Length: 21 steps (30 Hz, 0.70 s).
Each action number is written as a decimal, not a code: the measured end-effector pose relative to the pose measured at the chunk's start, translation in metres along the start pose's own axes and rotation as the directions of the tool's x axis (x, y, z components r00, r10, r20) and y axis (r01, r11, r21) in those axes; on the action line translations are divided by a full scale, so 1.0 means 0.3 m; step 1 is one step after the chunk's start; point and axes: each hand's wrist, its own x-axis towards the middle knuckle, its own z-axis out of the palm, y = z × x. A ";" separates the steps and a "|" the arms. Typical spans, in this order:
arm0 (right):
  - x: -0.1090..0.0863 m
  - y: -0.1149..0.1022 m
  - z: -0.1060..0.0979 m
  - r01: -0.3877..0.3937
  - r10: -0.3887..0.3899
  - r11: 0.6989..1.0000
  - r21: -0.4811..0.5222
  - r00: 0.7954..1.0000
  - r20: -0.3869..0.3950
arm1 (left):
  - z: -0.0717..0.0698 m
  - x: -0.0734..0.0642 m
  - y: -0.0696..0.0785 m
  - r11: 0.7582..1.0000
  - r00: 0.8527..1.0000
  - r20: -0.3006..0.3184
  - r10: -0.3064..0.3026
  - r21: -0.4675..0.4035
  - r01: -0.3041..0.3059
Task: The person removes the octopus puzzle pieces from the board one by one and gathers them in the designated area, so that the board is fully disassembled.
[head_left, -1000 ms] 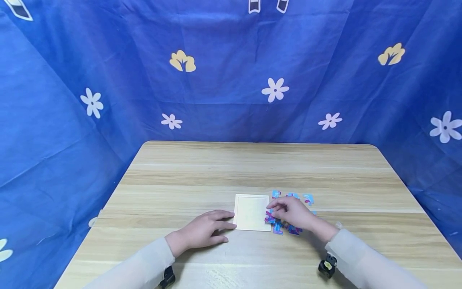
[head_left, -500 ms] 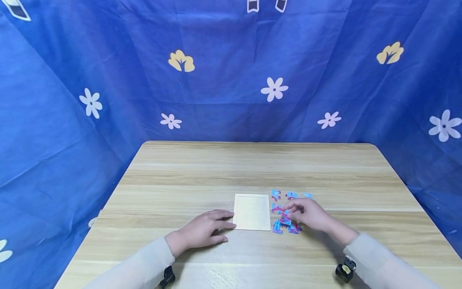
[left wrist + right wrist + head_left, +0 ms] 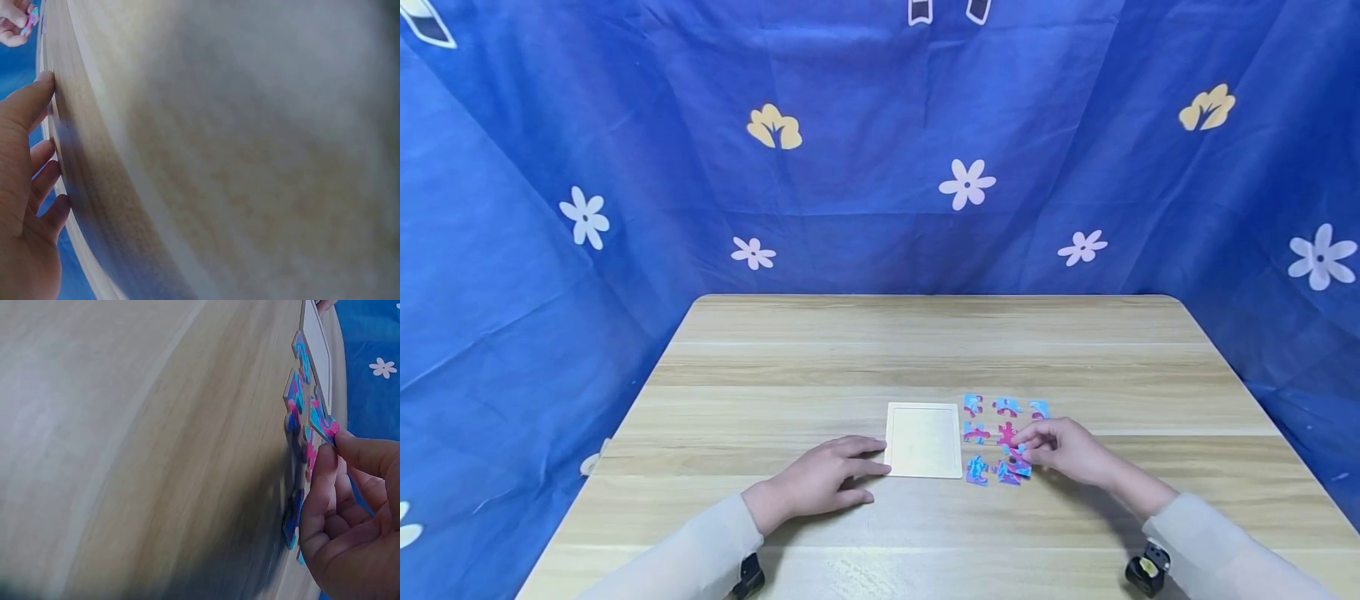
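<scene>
My right hand (image 3: 1067,450) pinches a blue, pink and purple jigsaw piece (image 3: 322,419) between thumb and fingertips. In the right wrist view that piece is tilted above the loose pieces. From the head it overlaps the front-row piece (image 3: 1006,473) and lies just in front of a pink centre piece (image 3: 1006,433). My left hand (image 3: 820,477) rests on the table with fingers spread, fingertips right at the left edge of a pale square puzzle tray (image 3: 925,475). The tray's recess shows bare.
Several loose jigsaw pieces lie in rough rows right of the tray, among them a back-left piece (image 3: 973,405), a back-middle piece (image 3: 1007,406) and a front-left piece (image 3: 977,471). The wooden table (image 3: 820,350) meets a blue flowered curtain (image 3: 865,167) behind.
My right hand has carried the jigsaw piece from the tray's right edge rightward over the loose pieces. The left hand and tray have stayed put.
</scene>
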 end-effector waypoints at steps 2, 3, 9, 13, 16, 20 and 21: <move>-0.008 0.006 -0.007 -0.001 0.001 1.000 0.003 1.000 0.011 | 0.000 0.000 0.000 1.000 1.000 -0.004 0.003 0.000 -0.003; -0.012 0.008 -0.010 -0.002 0.002 1.000 0.000 1.000 0.018 | 0.001 0.000 -0.001 1.000 1.000 -0.005 0.004 0.001 -0.004; -0.034 0.023 -0.029 -0.010 0.009 1.000 0.020 0.998 0.060 | 0.002 0.001 -0.001 1.000 1.000 -0.010 0.007 0.003 -0.007; -0.049 0.031 -0.038 -0.017 0.014 1.000 0.025 0.996 0.091 | 0.003 0.000 0.001 1.000 1.000 -0.007 0.004 0.002 -0.004; -0.059 0.035 -0.045 -0.020 0.018 1.000 0.013 0.994 0.107 | 0.003 -0.001 0.002 1.000 1.000 -0.002 0.000 0.002 0.000; -0.071 0.042 -0.054 -0.031 0.033 0.999 -0.017 0.994 0.109 | 0.004 -0.001 0.003 1.000 1.000 0.003 -0.005 0.003 0.005; -0.073 0.044 -0.055 -0.036 0.039 0.999 -0.027 0.994 0.106 | 0.004 -0.001 0.003 1.000 1.000 0.005 -0.007 0.004 0.007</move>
